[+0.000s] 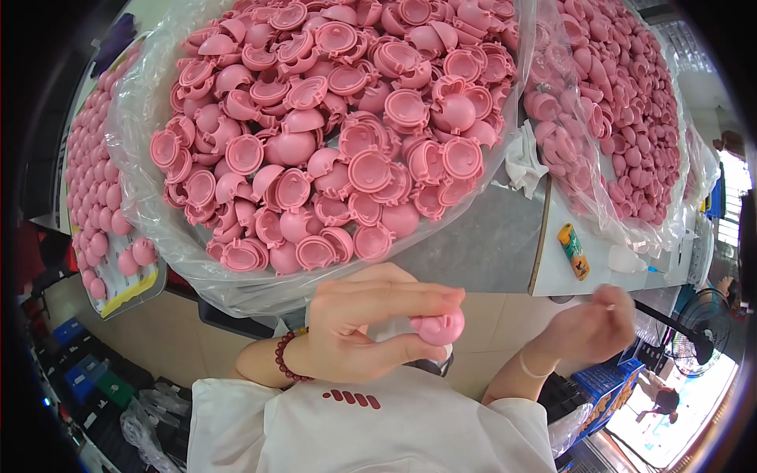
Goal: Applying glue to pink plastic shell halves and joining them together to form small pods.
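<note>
Between the thumb and fingers of my left hand (355,323) is a small round pink plastic ball (441,326), with a little raised tab near its top. A dark red bead bracelet circles that wrist. My right hand (591,327) is apart from the ball, off to the right. Its fingers are curled in and blurred; whatever they may hold is hidden. Just beyond my left hand, a large clear plastic bag (150,225) lies open on the table, heaped with pink hollow half-shells (367,169). Several show tabs along their rims.
Another clear bag of pink shells (631,118) fills the far right. Near it lie a crumpled white tissue (523,162), a green-and-orange lighter-shaped object (573,252) and a small white bottle (625,259). Pink rounded pieces (98,177) cover a tray at left. A fan (700,337) stands right.
</note>
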`<state>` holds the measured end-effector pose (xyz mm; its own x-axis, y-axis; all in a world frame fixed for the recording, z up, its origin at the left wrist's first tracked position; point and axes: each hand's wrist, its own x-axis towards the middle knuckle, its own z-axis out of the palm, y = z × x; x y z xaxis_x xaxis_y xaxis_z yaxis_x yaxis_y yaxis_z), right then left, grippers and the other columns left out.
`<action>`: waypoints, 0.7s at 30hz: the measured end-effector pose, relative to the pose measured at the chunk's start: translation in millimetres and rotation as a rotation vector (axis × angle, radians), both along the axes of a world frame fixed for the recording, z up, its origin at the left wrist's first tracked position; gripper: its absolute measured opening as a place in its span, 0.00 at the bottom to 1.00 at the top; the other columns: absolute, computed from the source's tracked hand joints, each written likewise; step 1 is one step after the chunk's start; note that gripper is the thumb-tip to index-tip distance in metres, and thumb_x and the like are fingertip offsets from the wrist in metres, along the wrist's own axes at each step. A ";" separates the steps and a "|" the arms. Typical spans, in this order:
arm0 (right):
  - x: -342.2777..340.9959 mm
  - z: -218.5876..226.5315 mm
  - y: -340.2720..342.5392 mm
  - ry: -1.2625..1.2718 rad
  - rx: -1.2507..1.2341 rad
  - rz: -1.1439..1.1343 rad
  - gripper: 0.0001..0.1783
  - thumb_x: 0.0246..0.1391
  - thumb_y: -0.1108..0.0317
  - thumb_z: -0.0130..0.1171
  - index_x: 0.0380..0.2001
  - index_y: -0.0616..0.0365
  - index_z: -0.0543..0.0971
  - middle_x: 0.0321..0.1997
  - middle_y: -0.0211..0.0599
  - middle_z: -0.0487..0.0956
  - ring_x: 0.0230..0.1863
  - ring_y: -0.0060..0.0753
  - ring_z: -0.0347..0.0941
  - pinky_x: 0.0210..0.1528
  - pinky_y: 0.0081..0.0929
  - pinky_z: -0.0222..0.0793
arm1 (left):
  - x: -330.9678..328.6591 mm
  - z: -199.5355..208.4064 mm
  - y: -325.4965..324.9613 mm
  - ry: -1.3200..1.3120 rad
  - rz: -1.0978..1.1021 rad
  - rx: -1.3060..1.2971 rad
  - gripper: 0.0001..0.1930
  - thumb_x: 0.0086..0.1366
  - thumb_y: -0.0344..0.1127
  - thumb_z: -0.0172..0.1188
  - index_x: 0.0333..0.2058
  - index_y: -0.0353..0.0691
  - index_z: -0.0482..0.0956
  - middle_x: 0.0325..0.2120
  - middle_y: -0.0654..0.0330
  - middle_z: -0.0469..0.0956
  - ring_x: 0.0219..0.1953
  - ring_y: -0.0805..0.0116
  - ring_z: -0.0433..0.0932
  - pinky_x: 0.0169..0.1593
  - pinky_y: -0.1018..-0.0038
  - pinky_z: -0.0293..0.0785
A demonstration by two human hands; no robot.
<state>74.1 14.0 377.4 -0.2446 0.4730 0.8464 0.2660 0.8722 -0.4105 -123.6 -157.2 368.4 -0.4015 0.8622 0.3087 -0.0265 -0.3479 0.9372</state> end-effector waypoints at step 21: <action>57.7 -9.9 86.0 -0.163 -0.470 -0.470 0.15 0.52 0.64 0.50 0.32 0.68 0.75 0.30 0.32 0.76 0.29 0.16 0.66 0.32 0.14 0.63 | -3.1 12.1 -1.4 -1.018 -0.401 -0.035 0.25 0.47 0.51 0.62 0.36 0.41 0.65 0.28 0.53 0.73 0.30 0.66 0.73 0.32 0.75 0.69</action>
<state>131.8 100.0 367.6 -0.0304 0.8683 0.4951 0.6634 0.3881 -0.6398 -126.7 -158.6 380.5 -0.1429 0.9891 -0.0363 -0.8995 -0.1145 0.4216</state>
